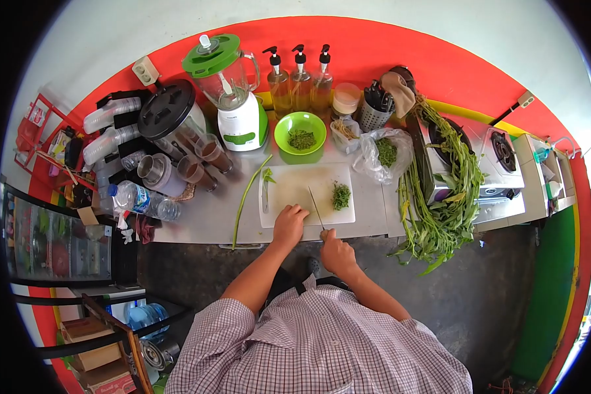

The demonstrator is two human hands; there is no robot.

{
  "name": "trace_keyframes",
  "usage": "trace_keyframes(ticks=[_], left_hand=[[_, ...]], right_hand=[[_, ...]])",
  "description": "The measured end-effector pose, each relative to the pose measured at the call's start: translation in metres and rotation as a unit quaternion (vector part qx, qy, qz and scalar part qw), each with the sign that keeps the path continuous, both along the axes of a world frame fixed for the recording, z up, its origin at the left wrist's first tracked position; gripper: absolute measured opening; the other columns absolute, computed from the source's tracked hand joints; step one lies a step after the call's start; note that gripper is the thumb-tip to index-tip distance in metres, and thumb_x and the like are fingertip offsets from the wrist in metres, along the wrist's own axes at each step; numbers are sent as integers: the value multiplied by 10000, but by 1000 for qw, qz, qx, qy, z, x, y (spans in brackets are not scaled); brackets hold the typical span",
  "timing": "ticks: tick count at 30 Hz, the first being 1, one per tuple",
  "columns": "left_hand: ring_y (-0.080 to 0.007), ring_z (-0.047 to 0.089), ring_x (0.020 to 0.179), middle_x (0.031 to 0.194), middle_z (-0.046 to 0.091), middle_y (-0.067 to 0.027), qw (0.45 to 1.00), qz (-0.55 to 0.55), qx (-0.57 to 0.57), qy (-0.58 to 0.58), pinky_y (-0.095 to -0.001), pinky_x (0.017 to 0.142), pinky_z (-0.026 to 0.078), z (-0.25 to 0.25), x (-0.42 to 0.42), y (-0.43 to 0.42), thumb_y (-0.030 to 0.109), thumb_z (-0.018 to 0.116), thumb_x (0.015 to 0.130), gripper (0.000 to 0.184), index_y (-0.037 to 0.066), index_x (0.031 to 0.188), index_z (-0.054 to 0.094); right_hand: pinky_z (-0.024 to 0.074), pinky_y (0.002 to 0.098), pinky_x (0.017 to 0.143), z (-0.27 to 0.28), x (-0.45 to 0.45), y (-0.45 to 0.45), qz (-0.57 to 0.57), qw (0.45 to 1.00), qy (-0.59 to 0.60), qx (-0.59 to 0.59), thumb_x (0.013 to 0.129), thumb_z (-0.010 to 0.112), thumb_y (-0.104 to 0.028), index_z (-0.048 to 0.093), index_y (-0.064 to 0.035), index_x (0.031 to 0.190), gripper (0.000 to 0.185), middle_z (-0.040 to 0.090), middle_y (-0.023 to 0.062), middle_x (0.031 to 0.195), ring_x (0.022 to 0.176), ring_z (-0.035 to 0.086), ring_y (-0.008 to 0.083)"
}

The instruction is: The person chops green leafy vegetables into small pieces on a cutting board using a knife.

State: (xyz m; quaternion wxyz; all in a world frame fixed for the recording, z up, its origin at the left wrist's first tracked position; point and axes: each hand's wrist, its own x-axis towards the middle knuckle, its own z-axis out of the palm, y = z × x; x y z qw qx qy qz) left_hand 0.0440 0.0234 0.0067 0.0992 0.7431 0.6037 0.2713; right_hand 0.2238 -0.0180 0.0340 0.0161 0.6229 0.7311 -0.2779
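My right hand (pixel 337 252) is wrapped round the handle of a knife (pixel 316 209), whose blade points away from me over the white cutting board (pixel 289 177). Left of the blade, my left hand (pixel 291 223) rests at the board's near edge with its fingers curled; whatever it may hold is too small to make out. Chopped greens (pixel 341 196) lie in a small pile on the board's right side. A leafy sprig (pixel 268 176) is at its left side. Beyond the board, a green bowl (pixel 300 132) holds more chopped greens.
A long green stem (pixel 246 197) lies left of the board. Behind stand a blender (pixel 240 118) and pump bottles (pixel 300 88). Plastic bags (pixel 385 155) sit at the right, beside long leafy stalks (pixel 440 217) draped over a stove (pixel 499 157). Cups (pixel 194 172) and a water bottle (pixel 144 201) are left.
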Motion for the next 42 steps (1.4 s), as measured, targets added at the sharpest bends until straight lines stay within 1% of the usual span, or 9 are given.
trace_keyframes(ticks=[5, 7, 10, 13, 19, 25, 31, 35, 42], left_hand=[[-291, 613, 934, 937, 645, -73, 1000, -4, -9, 0, -396, 842, 532, -2, -1, 1, -40, 585, 770, 293, 81, 981, 748], [-289, 614, 940, 944, 645, -70, 1000, 2, -11, -8, -395, 843, 532, -4, -1, 1, -43, 584, 771, 290, 78, 975, 749], [-287, 613, 946, 946, 641, -67, 1000, 14, -17, -14, -399, 840, 534, -7, 0, 2, -36, 586, 780, 277, 77, 973, 750], [-287, 612, 951, 951, 638, -67, 999, 17, -15, -22, -401, 834, 536, -5, 1, 0, -18, 586, 803, 250, 76, 968, 748], [-287, 611, 956, 955, 634, -59, 997, 49, -24, -54, -401, 832, 537, -7, 4, -3, -3, 581, 832, 221, 72, 962, 744], [-271, 626, 939, 949, 645, -53, 998, 19, -2, -55, -401, 810, 546, -7, -2, -3, 6, 589, 829, 210, 79, 952, 743], [-264, 642, 936, 963, 665, -48, 999, -19, 5, -42, -394, 811, 555, -10, -11, -1, -1, 616, 812, 205, 62, 963, 740], [-266, 644, 952, 992, 674, -46, 997, 1, 14, -71, -395, 828, 556, -9, -8, -8, -5, 628, 803, 216, 55, 979, 737], [-262, 646, 952, 1005, 674, -42, 992, -12, 34, -123, -391, 822, 549, -3, -14, -9, 60, 661, 868, 139, 57, 987, 734]], right_hand=[[583, 530, 763, -14, -5, 4, 9, 999, -29, -19, 921, 561, -181, 421, 32, 1147, 341, 714, 278, 912, 851, 718, 456], [608, 457, 726, -6, -6, 11, 47, 996, -75, 23, 940, 553, -161, 415, 93, 1273, 441, 734, 228, 927, 856, 742, 391], [609, 450, 722, 0, -9, 11, 41, 995, -83, 22, 938, 561, -162, 420, 83, 1260, 429, 735, 224, 924, 858, 745, 378], [595, 483, 769, -6, -9, 12, 45, 997, -59, -27, 923, 539, -147, 385, 119, 1308, 493, 719, 275, 954, 885, 733, 411], [597, 479, 783, 15, -3, 23, 74, 993, -88, -8, 898, 587, -134, 382, 89, 1264, 475, 720, 274, 964, 886, 737, 409], [596, 464, 804, -3, -13, 11, 47, 994, -92, -47, 882, 628, -152, 361, 83, 1269, 525, 720, 272, 988, 933, 733, 398], [599, 466, 792, 7, -13, 15, 52, 992, -104, -53, 887, 612, -141, 359, 95, 1267, 514, 721, 270, 979, 910, 735, 402], [597, 466, 798, -3, -18, 13, 46, 992, -102, -59, 890, 603, -136, 359, 107, 1276, 517, 720, 270, 981, 919, 732, 404], [584, 492, 811, 12, -22, 12, 25, 992, -91, -80, 911, 564, -119, 354, 83, 1284, 473, 715, 281, 978, 921, 727, 417]])
